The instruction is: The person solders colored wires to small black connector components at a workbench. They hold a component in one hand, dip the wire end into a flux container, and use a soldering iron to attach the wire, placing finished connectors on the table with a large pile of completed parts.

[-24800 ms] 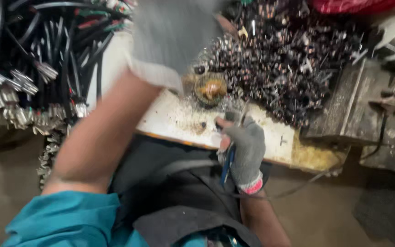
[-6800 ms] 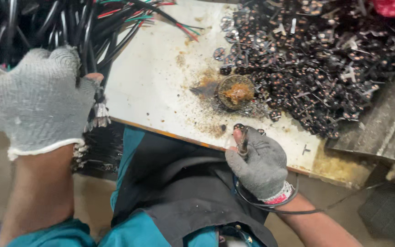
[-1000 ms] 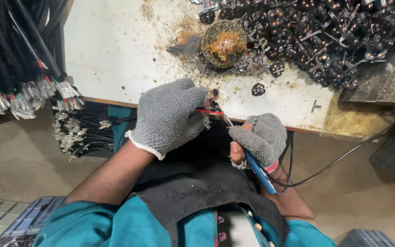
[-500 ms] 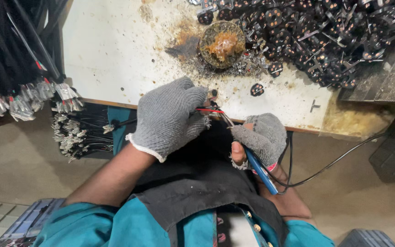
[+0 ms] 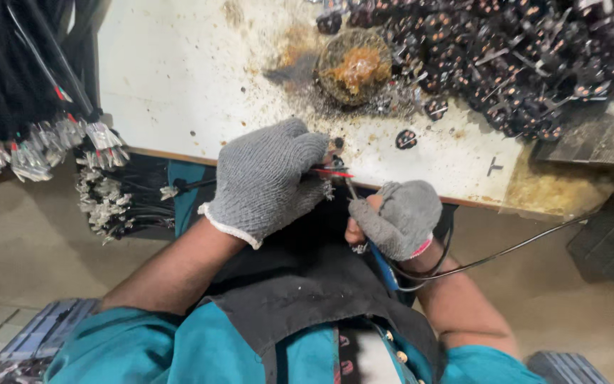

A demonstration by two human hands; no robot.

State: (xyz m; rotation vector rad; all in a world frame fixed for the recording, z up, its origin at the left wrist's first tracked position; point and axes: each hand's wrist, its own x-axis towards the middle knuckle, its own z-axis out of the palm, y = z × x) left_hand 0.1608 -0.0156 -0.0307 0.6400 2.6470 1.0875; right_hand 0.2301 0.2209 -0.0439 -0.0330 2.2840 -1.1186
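While the left hand [image 5: 268, 181] in its grey knitted glove pinches thin red wire ends [image 5: 330, 173] at the white, stained table's [image 5: 179, 78] six o'clock edge, the gloved right hand [image 5: 396, 217] clamps a blue-handled soldering iron [image 5: 364, 235]; a round rusty flux tin [image 5: 353, 65] sits at twelve o'clock

A stained white worktable [image 5: 200, 78] fills the upper middle of the frame, a dark grimy bench [image 5: 605, 135] adjoins it at upper right, and bare brownish concrete floor [image 5: 30, 249] spreads below at left and lower right.
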